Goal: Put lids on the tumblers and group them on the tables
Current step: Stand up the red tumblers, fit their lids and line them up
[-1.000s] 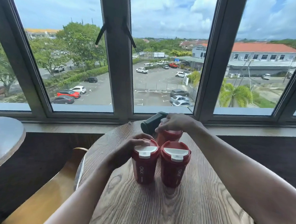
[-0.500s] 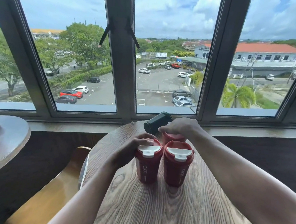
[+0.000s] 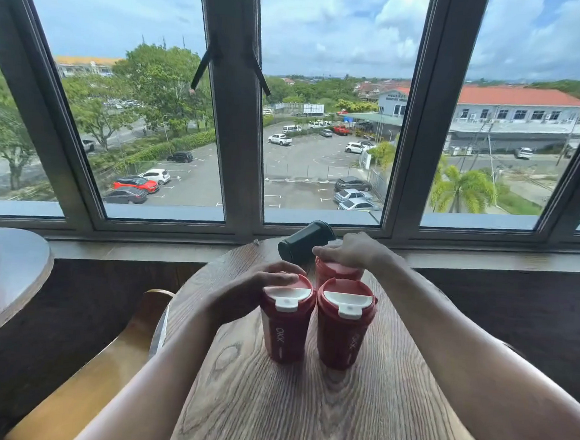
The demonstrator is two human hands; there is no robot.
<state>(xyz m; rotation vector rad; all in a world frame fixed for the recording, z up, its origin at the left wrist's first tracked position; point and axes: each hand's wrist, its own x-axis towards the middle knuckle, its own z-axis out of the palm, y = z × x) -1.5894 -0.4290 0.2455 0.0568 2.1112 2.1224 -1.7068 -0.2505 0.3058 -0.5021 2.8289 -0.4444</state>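
Observation:
Three red tumblers stand close together on a round wooden table (image 3: 353, 416). The front left tumbler (image 3: 286, 326) and the front right tumbler (image 3: 343, 326) carry red lids with white flip tabs. My left hand (image 3: 260, 286) grips the front left tumbler at its lid and upper side. Behind them stands the third red tumbler (image 3: 334, 272), and my right hand (image 3: 351, 250) lies on top of it, covering its lid. A dark green tumbler (image 3: 306, 240) lies on its side at the table's far edge, just left of my right hand.
A wooden chair (image 3: 99, 371) stands at the table's left side. A second round table (image 3: 3, 275) sits further left, with a dark object at its far edge. A window sill and large windows close off the far side.
My right hand has pushed down and the rear tumbler now sits lower behind the front pair. My left hand stays on the front left tumbler.

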